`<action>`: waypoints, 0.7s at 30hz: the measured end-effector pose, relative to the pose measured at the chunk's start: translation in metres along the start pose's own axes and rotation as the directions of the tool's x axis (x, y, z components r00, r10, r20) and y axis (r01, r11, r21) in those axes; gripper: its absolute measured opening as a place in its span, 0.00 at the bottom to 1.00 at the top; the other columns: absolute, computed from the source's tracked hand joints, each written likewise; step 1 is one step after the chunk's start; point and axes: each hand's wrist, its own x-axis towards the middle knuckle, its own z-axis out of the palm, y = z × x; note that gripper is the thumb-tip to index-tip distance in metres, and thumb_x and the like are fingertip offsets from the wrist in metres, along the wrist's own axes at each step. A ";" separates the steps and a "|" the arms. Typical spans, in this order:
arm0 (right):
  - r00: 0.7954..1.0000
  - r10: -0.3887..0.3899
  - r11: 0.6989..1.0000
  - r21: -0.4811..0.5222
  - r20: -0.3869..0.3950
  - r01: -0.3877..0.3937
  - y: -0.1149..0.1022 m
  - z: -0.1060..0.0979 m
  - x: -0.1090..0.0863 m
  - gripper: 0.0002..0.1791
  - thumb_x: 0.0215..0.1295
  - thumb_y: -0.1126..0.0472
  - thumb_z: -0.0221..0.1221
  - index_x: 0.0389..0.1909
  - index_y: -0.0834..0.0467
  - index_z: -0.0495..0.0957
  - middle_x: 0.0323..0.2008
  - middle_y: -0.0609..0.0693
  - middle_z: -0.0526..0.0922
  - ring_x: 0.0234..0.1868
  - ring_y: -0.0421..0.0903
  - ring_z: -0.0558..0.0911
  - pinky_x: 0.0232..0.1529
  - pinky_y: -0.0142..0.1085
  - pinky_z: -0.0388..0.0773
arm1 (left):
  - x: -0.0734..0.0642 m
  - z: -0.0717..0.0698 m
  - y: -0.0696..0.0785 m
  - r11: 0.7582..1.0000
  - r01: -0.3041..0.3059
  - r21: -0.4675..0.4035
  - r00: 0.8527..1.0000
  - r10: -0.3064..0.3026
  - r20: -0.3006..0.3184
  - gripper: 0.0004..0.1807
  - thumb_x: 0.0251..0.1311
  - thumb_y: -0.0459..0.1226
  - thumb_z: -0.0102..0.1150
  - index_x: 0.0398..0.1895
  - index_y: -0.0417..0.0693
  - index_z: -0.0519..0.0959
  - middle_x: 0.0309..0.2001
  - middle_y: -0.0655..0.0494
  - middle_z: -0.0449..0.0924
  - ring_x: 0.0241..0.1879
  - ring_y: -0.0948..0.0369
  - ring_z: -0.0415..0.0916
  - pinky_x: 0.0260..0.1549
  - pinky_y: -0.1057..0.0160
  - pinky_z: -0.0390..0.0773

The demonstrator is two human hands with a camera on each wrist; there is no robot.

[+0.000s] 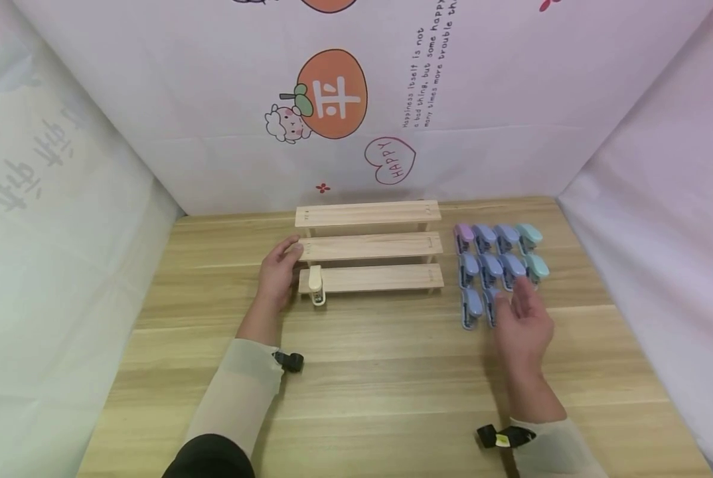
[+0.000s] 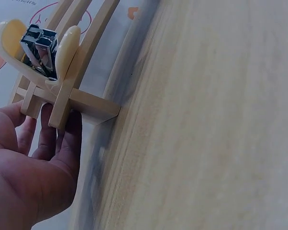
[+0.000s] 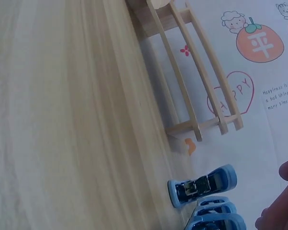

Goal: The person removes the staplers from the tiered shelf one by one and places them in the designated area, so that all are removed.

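Note:
A three-tier wooden rack (image 1: 371,246) stands before the back sheet. My left hand (image 1: 277,272) grips its left end, thumb and fingers about the slat ends in the left wrist view. A cream clip (image 1: 316,285) with a metal spring sits upright on the front slat near that end. My right hand (image 1: 525,328) is over the front right of a group of clips, fingers slightly bent, with nothing seen in them. The group has blue clips (image 1: 468,269), a purple clip (image 1: 463,234) and teal clips (image 1: 530,235). The hand hides part of the nearest ones.
The wood-grain table (image 1: 356,385) runs up to a printed white sheet (image 1: 213,133) behind the rack. White sheets also hang at the left and right sides. A black round object (image 1: 209,458) shows at the bottom edge.

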 end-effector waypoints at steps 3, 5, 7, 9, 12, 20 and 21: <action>0.999 -0.032 0.999 -0.007 0.002 0.032 -0.005 0.005 -0.004 0.27 0.70 0.66 0.63 0.70 0.59 0.75 0.69 0.57 0.76 0.71 0.49 0.74 0.70 0.36 0.71 | -0.001 0.000 0.002 1.000 0.004 -0.005 1.000 -0.004 0.004 0.28 0.69 0.55 0.65 0.70 0.64 0.76 0.63 0.46 0.78 0.61 0.49 0.78 0.59 0.50 0.82; 0.999 -0.041 0.999 0.014 0.010 0.041 -0.008 0.009 -0.006 0.27 0.69 0.67 0.63 0.69 0.59 0.75 0.69 0.58 0.76 0.71 0.49 0.74 0.70 0.36 0.72 | -0.001 0.000 0.003 1.000 0.005 -0.006 1.000 -0.005 0.006 0.29 0.69 0.55 0.64 0.71 0.63 0.75 0.63 0.46 0.78 0.62 0.49 0.77 0.60 0.50 0.81; 0.999 -0.045 0.998 0.045 0.024 0.044 -0.012 0.014 -0.009 0.27 0.69 0.69 0.63 0.68 0.61 0.75 0.68 0.59 0.76 0.71 0.50 0.74 0.70 0.36 0.72 | -0.002 -0.001 0.004 1.000 0.009 -0.006 1.000 -0.009 0.006 0.29 0.70 0.54 0.64 0.72 0.63 0.74 0.64 0.46 0.77 0.63 0.49 0.76 0.61 0.49 0.80; 0.998 -0.042 0.996 0.085 0.039 0.038 -0.015 0.020 -0.011 0.27 0.68 0.71 0.63 0.68 0.63 0.75 0.68 0.60 0.76 0.71 0.51 0.74 0.70 0.37 0.72 | -0.002 -0.001 0.005 1.000 0.018 -0.010 1.000 -0.018 0.008 0.29 0.72 0.53 0.62 0.73 0.62 0.73 0.65 0.46 0.77 0.63 0.49 0.76 0.62 0.49 0.80; 0.996 -0.047 0.993 0.115 0.071 0.038 -0.018 0.028 -0.014 0.28 0.67 0.73 0.63 0.68 0.64 0.75 0.68 0.61 0.76 0.71 0.52 0.74 0.70 0.38 0.72 | -0.005 0.000 0.009 1.000 0.025 -0.005 1.000 -0.025 0.010 0.28 0.73 0.51 0.61 0.73 0.61 0.73 0.64 0.45 0.77 0.62 0.50 0.77 0.61 0.49 0.80; 0.984 -0.096 0.991 0.109 0.149 0.080 -0.025 0.050 -0.024 0.26 0.67 0.73 0.61 0.67 0.65 0.76 0.67 0.60 0.77 0.70 0.54 0.74 0.68 0.38 0.74 | 0.001 0.001 0.000 0.999 0.022 -0.039 1.000 -0.023 -0.002 0.26 0.72 0.50 0.63 0.71 0.62 0.75 0.62 0.46 0.78 0.61 0.50 0.77 0.60 0.49 0.81; 0.982 -0.102 0.990 0.116 0.160 0.084 -0.026 0.053 -0.025 0.26 0.67 0.74 0.61 0.67 0.65 0.76 0.67 0.60 0.77 0.71 0.54 0.74 0.68 0.37 0.73 | 0.002 0.001 0.000 0.999 0.023 -0.040 1.000 -0.023 -0.001 0.26 0.72 0.50 0.63 0.71 0.62 0.75 0.62 0.46 0.78 0.61 0.50 0.77 0.60 0.49 0.81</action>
